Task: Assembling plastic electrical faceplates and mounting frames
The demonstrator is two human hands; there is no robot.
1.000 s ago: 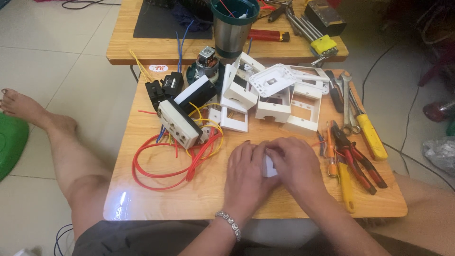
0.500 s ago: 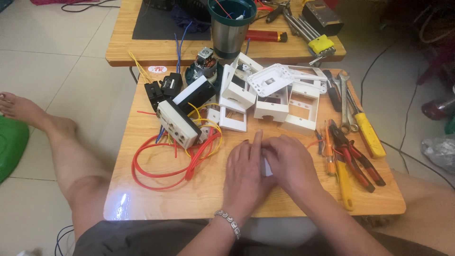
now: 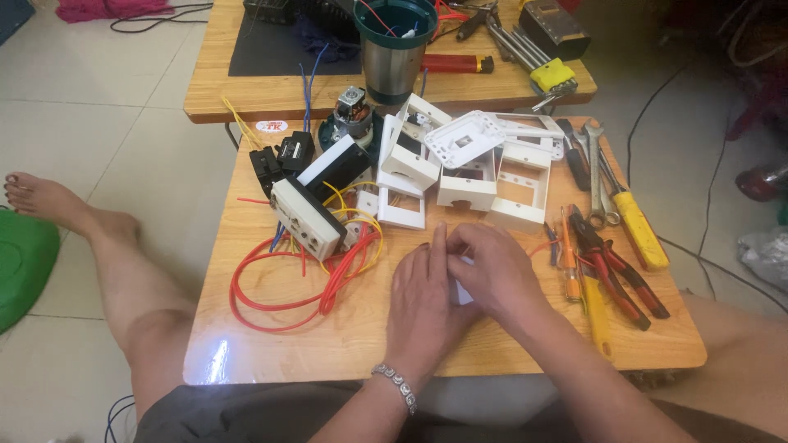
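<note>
Home electrical workshop: low wooden table, pliers, white switch boxes.

Red and yellow wires, white switch frames, yellow-handled screwdriver.

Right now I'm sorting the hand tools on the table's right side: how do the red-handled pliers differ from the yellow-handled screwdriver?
The red-handled pliers have two dark-and-red handles; the yellow-handled screwdriver has one thick yellow handle. The pliers lie nearer the right hand; the screwdriver lies closer to the table edge. Both lie flat, untouched.
</note>
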